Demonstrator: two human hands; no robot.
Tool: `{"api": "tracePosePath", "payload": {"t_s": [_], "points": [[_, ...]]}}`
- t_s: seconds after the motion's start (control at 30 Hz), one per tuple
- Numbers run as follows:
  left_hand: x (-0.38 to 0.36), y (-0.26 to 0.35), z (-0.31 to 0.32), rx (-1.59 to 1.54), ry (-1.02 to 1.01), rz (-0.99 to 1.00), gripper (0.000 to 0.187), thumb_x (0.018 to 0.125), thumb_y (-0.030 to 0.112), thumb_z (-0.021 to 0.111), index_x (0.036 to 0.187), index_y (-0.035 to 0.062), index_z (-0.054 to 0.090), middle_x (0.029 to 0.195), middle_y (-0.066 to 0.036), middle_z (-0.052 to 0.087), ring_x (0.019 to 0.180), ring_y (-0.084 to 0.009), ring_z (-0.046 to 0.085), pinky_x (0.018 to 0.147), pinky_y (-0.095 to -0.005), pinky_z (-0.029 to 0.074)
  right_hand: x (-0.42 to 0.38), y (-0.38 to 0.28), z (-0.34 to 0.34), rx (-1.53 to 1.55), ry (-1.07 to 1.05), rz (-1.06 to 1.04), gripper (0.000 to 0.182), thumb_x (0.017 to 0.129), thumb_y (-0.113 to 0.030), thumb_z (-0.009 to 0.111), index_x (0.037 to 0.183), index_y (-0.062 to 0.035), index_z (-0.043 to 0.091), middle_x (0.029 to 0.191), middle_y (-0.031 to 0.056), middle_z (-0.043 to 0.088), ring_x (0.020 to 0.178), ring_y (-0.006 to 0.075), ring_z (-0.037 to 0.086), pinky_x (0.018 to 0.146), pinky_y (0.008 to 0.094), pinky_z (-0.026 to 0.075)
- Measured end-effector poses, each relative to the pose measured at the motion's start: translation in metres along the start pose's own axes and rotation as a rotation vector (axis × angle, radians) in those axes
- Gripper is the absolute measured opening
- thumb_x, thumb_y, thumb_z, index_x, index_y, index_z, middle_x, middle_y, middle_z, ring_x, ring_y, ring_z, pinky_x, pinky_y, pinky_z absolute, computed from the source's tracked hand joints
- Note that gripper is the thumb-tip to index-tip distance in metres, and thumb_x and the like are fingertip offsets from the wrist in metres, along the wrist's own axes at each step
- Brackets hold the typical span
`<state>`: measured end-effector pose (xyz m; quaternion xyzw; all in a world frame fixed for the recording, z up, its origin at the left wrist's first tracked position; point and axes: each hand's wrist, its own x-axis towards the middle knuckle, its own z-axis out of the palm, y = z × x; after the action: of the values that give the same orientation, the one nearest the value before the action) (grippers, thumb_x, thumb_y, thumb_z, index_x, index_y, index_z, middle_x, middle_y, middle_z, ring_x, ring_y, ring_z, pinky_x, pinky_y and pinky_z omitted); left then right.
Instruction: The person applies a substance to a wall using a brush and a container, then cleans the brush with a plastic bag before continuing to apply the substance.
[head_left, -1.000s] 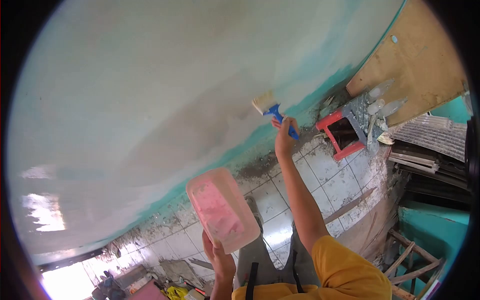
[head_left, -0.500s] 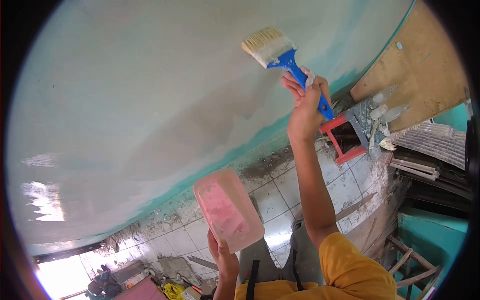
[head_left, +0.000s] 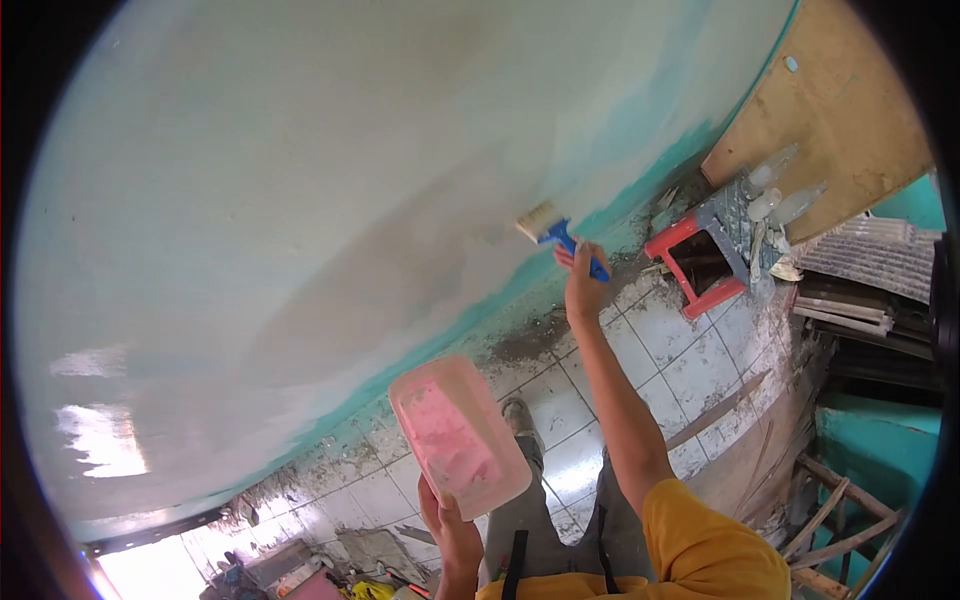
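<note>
My right hand (head_left: 583, 284) grips the blue handle of a paintbrush (head_left: 551, 229), arm stretched out. Its pale bristles press against the lower part of the wall (head_left: 330, 180), just above the turquoise band near the floor. My left hand (head_left: 450, 522) holds up a pink translucent plastic tub (head_left: 458, 436) from below, close to my body. The tub's inside is smeared with pale paint. The wall is freshly coated whitish, with a duller grey patch left of the brush.
A dirty white tiled floor (head_left: 650, 350) runs along the wall's foot. A red-framed stool (head_left: 705, 262) with bottles stands at the right, beside a leaning plywood sheet (head_left: 840, 110). Wooden slats and corrugated sheets lie at the far right. Clutter sits at bottom left.
My right hand swept the brush up the wall half a second ago, then back down to the lower edge near the turquoise band. The tub in my left hand barely moved.
</note>
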<state>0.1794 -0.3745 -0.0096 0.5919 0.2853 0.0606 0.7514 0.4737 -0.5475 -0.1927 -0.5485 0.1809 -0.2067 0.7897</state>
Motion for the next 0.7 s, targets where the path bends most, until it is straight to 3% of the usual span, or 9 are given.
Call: {"api": "tracePosePath", "payload": {"t_s": [0.1,0.23,0.37,0.43,0.57,0.7], "points": [[0.002,0.007,0.003,0.005,-0.013,-0.010,0.081,0.094,0.054,0.059,0.144,-0.0051,0.034,0.136,-0.015,0.049,0.125,-0.0237,0.051,0.104,-0.0392,0.042,0.010,-0.092,0.032,0.109,-0.067,-0.136,0.032,0.103,-0.022,0.046,0.110,0.0069,0.058,0.094,0.0173,0.069,0.086,0.0234,0.070,0.084,0.0363,0.057],[0.007,0.009,0.004,0.007,-0.058,-0.004,0.080,0.094,0.053,0.059,0.143,-0.0045,0.034,0.134,-0.015,0.050,0.124,-0.0238,0.052,0.103,-0.0396,0.043,0.012,-0.107,0.026,0.277,-0.093,-0.164,0.037,0.104,-0.026,0.045,0.116,0.0073,0.057,0.098,0.0176,0.069,0.089,0.0230,0.070,0.089,0.0358,0.055],[0.012,0.013,0.007,0.009,-0.071,-0.010,0.080,0.093,0.054,0.060,0.143,-0.0039,0.035,0.133,-0.015,0.051,0.123,-0.0240,0.052,0.103,-0.0395,0.043,0.002,-0.008,0.001,0.264,0.027,0.072,0.040,0.105,-0.027,0.045,0.120,0.0075,0.057,0.100,0.0175,0.069,0.091,0.0247,0.070,0.089,0.0363,0.056],[0.015,0.011,0.005,0.034,-0.075,-0.032,0.081,0.092,0.054,0.060,0.143,-0.0039,0.035,0.133,-0.015,0.051,0.123,-0.0245,0.053,0.103,-0.0395,0.042,-0.002,0.050,-0.018,0.056,0.022,0.161,0.040,0.104,-0.026,0.046,0.122,0.0075,0.059,0.103,0.0178,0.069,0.094,0.0261,0.070,0.088,0.0362,0.056],[0.016,0.009,0.000,0.065,-0.066,-0.032,0.081,0.092,0.054,0.060,0.143,-0.0043,0.035,0.134,-0.015,0.051,0.124,-0.0248,0.052,0.104,-0.0396,0.042,-0.007,0.078,-0.026,0.035,0.063,0.276,0.039,0.104,-0.025,0.048,0.118,0.0077,0.061,0.104,0.0188,0.070,0.095,0.0263,0.070,0.088,0.0365,0.057],[0.018,0.010,0.002,0.040,-0.073,-0.068,0.082,0.092,0.053,0.061,0.144,-0.0039,0.035,0.135,-0.015,0.050,0.125,-0.0249,0.051,0.104,-0.0399,0.042,0.004,-0.034,0.006,0.059,-0.036,0.050,0.036,0.103,-0.022,0.048,0.116,0.0083,0.062,0.101,0.0193,0.070,0.093,0.0265,0.071,0.084,0.0358,0.057]]}}
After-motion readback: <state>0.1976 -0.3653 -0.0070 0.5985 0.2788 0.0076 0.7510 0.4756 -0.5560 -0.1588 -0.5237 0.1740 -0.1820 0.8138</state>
